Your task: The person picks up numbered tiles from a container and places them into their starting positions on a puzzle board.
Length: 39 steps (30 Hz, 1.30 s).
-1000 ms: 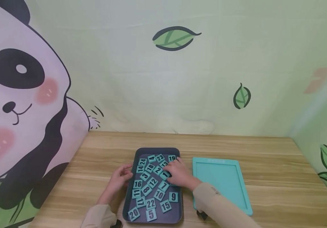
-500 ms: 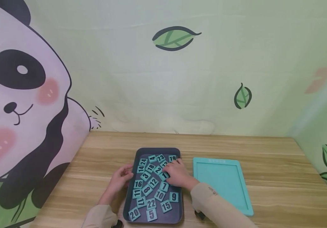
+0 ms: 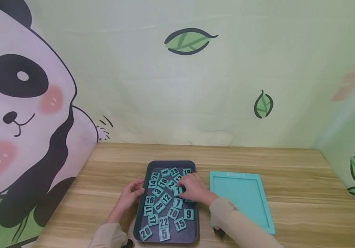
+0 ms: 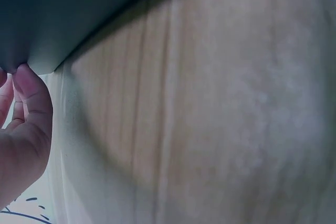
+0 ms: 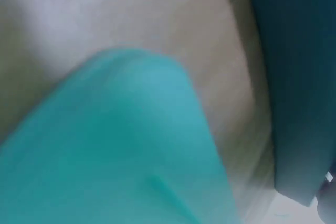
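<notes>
A dark rectangular tray (image 3: 171, 163) holds several teal square number tiles with black numerals. My left hand (image 3: 129, 195) is at its left side; in the left wrist view the thumb (image 4: 32, 90) and fingers pinch the tray's edge. Over the tray's right half reaches my right hand (image 3: 193, 187), its thumb and fingertips curled at the right side of the tile marked 1 (image 3: 177, 191). That hand partly covers the tile marked 13 (image 3: 178, 178). In the right wrist view only a sliver of the hand shows beside the tray wall (image 5: 299, 77).
A teal framed board (image 3: 238, 196) lies on the wooden table (image 3: 112, 158) just right of the tray, with my right forearm crossing its lower corner. Below the right hand lie more tiles, such as the 9 (image 3: 188, 214). A printed backdrop (image 3: 140, 86) stands behind the table.
The tile marked 1 has turned slightly and shifted a little left under my right fingers. My left hand stays at the tray's left edge.
</notes>
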### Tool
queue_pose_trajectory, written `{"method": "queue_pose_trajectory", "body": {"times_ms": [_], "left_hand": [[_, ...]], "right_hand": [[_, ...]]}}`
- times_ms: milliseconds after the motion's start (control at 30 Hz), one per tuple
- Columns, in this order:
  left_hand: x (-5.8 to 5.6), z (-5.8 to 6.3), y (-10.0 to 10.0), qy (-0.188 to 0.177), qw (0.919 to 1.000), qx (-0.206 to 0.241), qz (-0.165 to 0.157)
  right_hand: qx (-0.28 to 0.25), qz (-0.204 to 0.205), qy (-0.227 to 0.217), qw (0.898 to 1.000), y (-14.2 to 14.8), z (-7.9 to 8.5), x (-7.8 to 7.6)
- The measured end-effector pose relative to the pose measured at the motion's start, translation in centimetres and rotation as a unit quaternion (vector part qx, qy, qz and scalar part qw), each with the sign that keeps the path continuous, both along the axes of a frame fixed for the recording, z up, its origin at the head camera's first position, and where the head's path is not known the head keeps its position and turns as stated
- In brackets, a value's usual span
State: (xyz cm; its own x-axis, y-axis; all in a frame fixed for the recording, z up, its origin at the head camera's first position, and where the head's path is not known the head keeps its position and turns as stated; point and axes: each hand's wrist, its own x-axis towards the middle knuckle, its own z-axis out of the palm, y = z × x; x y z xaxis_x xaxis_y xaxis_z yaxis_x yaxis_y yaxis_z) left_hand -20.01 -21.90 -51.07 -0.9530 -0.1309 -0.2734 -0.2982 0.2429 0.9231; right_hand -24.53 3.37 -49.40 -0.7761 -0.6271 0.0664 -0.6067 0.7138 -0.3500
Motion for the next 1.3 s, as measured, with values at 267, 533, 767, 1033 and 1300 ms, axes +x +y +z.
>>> {"method": "queue_pose_trajectory", "body": {"times_ms": [267,533,767,1033,1300], "left_hand": [[-0.1,0.0,0.2,0.005,1.0000,0.004,-0.001],[-0.1,0.0,0.3,0.004,1.0000,-0.009,0.000],[-0.1,0.0,0.3,0.003,0.9999,-0.010,0.000],[-0.1,0.1,0.4,0.005,0.9999,-0.010,-0.001],[0.0,0.1,0.5,0.006,0.9999,-0.014,0.001]], "right_hand": [[-0.083,-0.061,-0.031,0.994,2.4,1.8,-0.2],[-0.119,-0.132,-0.061,0.982,5.7,2.2,-0.6],[-0.103,-0.159,-0.036,0.981,8.7,1.8,-1.2],[-0.092,-0.150,-0.023,0.984,11.2,0.6,-1.6],[-0.080,-0.153,-0.027,0.985,12.0,-0.5,-1.7]]}}
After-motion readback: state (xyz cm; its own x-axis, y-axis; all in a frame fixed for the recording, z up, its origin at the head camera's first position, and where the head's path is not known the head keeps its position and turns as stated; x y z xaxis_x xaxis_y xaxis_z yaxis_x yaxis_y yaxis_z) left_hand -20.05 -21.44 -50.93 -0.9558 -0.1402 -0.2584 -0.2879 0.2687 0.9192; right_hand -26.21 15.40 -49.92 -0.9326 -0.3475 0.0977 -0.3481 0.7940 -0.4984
